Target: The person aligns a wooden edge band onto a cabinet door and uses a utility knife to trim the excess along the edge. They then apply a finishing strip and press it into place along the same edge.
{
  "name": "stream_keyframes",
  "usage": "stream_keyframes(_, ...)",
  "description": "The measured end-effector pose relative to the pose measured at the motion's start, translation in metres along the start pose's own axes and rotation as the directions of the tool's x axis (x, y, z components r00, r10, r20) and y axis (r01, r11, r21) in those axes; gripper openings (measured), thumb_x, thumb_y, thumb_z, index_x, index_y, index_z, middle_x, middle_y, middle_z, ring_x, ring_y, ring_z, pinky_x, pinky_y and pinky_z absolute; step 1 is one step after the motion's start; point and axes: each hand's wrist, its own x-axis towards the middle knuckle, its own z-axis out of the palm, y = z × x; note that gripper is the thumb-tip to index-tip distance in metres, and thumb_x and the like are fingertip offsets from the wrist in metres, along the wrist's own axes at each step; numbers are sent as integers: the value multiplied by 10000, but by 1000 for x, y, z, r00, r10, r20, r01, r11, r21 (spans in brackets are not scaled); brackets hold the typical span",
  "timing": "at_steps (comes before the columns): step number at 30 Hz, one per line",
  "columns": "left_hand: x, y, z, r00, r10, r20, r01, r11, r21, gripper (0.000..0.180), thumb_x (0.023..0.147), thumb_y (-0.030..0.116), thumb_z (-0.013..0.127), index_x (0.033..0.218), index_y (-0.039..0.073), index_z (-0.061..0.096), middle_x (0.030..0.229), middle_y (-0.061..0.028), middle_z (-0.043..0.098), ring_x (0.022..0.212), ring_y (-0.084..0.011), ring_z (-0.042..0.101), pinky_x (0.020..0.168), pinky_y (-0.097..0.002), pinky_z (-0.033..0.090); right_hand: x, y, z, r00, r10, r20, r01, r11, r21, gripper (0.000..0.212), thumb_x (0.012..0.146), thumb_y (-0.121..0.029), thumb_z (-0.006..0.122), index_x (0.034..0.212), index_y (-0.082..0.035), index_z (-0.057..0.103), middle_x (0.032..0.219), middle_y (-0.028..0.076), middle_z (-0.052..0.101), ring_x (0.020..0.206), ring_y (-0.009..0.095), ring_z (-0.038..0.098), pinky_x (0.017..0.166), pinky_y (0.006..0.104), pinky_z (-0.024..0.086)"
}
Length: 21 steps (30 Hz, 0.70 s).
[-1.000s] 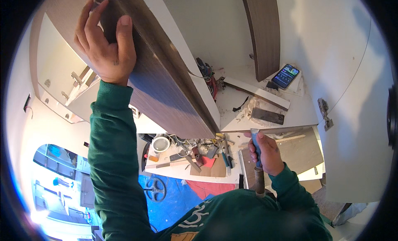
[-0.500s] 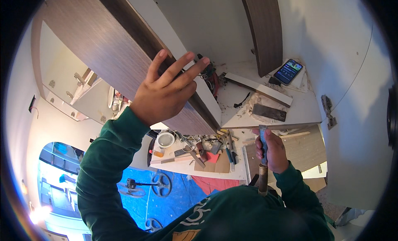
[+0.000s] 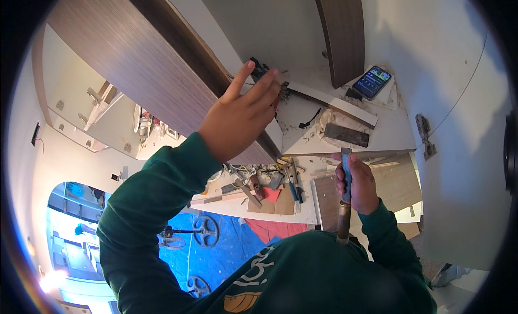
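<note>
In the head view, your two hands are well apart. Your left hand [image 3: 237, 120] is raised in front of the wood-grain panel [image 3: 156, 76], its fingers spread and pointing away from you, with nothing seen in its grasp; I cannot tell whether it touches the panel's edge. Your right hand [image 3: 363, 189], lower and off to the right, is wrapped around a chisel [image 3: 347, 179]: the flat blade sticks up past your thumb, and the brown handle runs down from your fist toward your chest. Just beyond the blade's tip, a dark rectangular block [image 3: 346, 135] lies on the dusty white shelf [image 3: 297, 142]. Behind that block lies a white-faced strip [image 3: 332, 107], and farther out past your right hand is a phone [image 3: 372, 82] with its screen lit. To the left of your right hand, a lower worktop [image 3: 302, 219] bears scattered tools and a red sheet [image 3: 271, 194] on brown cardboard [image 3: 286, 202]. Below your left hand, a grey spoked wheel [image 3: 206, 230] shows against a blue tarp [image 3: 240, 249]. Up and right of your right hand, a metal hinge [image 3: 425, 135] is fixed to a white panel [image 3: 458, 179].
</note>
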Motion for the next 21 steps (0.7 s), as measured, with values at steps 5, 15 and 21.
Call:
stream_keyframes(5,10,5,4,996,-29,88,27,999,19,149,820,164,690,958,137,738,1462,-109,569,1514,-269,348,1272,-615,121,2,4,-1,1000,11,26,-12,999,38,591,1077,-523,488,1308,8,604,799,-6,509,602,81,482,544,244,421)
stream_keyframes(15,14,44,47,985,57,162,-56,998,-13,200,857,164,618,1000,116,749,1358,-111,622,1462,-277,415,1271,-593,151,-11,-2,-5,1000,13,10,-13,1000,29,590,1076,-521,493,1332,1,594,797,-4,508,618,84,477,545,245,414)
stream_keyframes(21,7,59,58,955,68,288,-25,988,-151,172,852,169,629,942,147,774,1265,-93,662,1397,-274,481,1263,-568,195,-16,-2,-21,999,-5,-45,8,998,69,595,1076,-527,483,1320,6,583,797,8,508,604,97,477,543,260,405)
